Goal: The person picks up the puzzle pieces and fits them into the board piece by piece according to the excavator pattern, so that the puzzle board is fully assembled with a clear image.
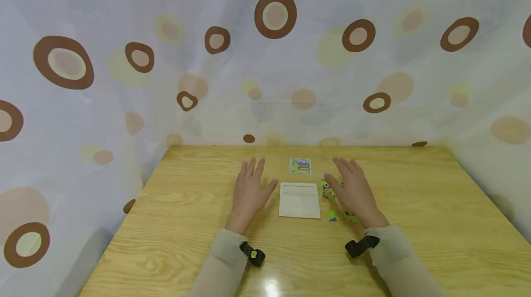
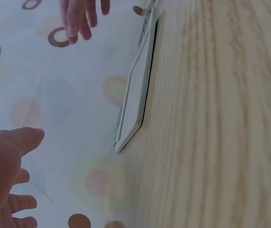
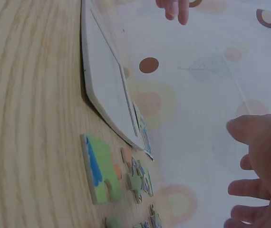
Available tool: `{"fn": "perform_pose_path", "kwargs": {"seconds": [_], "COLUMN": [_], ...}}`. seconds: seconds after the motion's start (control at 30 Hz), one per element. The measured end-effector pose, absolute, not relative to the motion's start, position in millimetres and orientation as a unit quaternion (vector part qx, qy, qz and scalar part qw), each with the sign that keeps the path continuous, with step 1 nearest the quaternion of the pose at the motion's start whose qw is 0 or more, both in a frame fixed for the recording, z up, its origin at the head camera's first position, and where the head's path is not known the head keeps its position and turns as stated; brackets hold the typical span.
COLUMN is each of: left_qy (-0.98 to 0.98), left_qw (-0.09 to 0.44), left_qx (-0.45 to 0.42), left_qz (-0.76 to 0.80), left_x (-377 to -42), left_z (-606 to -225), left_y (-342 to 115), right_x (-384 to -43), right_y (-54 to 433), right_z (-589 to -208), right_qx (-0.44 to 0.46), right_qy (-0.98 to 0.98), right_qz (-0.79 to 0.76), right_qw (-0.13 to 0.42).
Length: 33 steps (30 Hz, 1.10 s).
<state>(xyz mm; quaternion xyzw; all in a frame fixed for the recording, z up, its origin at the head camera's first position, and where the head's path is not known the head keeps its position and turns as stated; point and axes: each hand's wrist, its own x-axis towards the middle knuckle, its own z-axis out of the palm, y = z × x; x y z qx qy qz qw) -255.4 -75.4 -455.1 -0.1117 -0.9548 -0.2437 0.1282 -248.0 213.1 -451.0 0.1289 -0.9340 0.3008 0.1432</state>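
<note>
Fingers spread and nothing in it, my left hand [image 1: 250,193] hovers to the left of a pale square puzzle tray [image 1: 299,201]. On the other side, my right hand [image 1: 353,191] is held over loose jigsaw pieces, its fingers also extended and holding nothing. The pieces are green, blue and orange; one green and blue piece [image 3: 100,168] lies nearest in the right wrist view. Part of the pile is hidden beneath the right hand in the head view. Behind the tray lies a small picture card [image 1: 300,166] showing a blue vehicle on green.
The wooden table [image 1: 186,223] reaches back to a white curtain [image 1: 232,66] with brown and peach circles, which also hangs along both sides. Each wrist carries a black strap with a small camera [image 1: 257,257].
</note>
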Motion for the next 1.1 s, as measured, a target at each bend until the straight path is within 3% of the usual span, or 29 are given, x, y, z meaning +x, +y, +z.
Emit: {"fn": "perform_pose_path", "kwargs": {"seconds": [0.27,1.1], "left_qy": [-0.911,-0.846], "left_qw": [0.136,0.017], "left_qx": [-0.111,-0.115], "left_qz": [-0.373,-0.520], "left_x": [-261,-281], "left_z": [-459,-488], "left_y": [-72,-71], "right_x": [-260,-274], "right_y": [217,228], "right_z": [-451,-454], "right_qx": [0.121,0.111], "right_qy": [-0.916,-0.909], "right_qz": [0.369,0.394], "right_qw": [0.099,0.076]}}
